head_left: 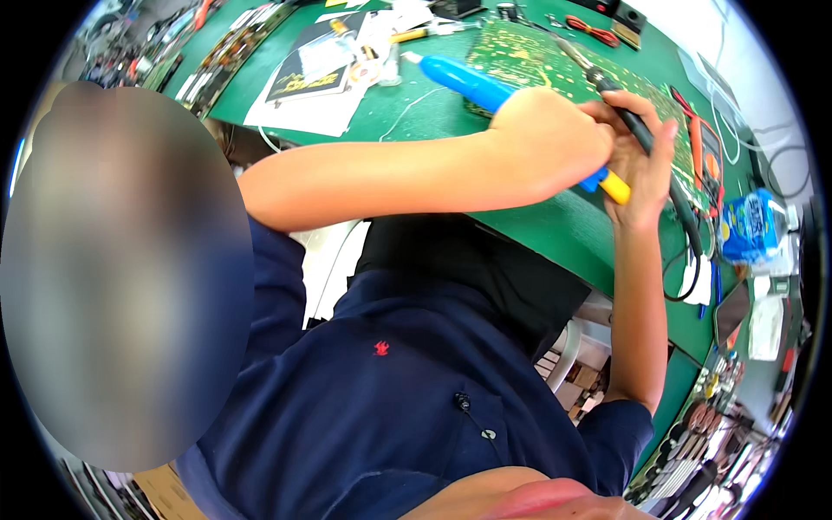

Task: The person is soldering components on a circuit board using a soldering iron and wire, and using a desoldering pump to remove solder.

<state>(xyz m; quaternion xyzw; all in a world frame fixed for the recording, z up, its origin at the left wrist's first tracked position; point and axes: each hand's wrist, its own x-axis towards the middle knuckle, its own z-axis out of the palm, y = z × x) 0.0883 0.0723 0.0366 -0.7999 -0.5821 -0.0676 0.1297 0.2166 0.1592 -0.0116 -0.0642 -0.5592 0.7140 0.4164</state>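
My left hand is closed around a blue solder sucker. Its pale nozzle points up and left, past the board's left edge. The yellow plunger end sticks out below my fist and overlaps my right palm; whether it is pressed there I cannot tell. In my right hand, a black-handled soldering iron is gripped between the fingers, its metal shaft reaching over the green circuit board. Contact between the iron's tip and the board is too small to make out. My two hands meet or overlap above the board's near edge.
A red multimeter and a blue-labelled bottle stand to the right, near a phone. The iron's black cable loops by my right wrist. Papers lie left on the green bench. Another row of boards sits far left.
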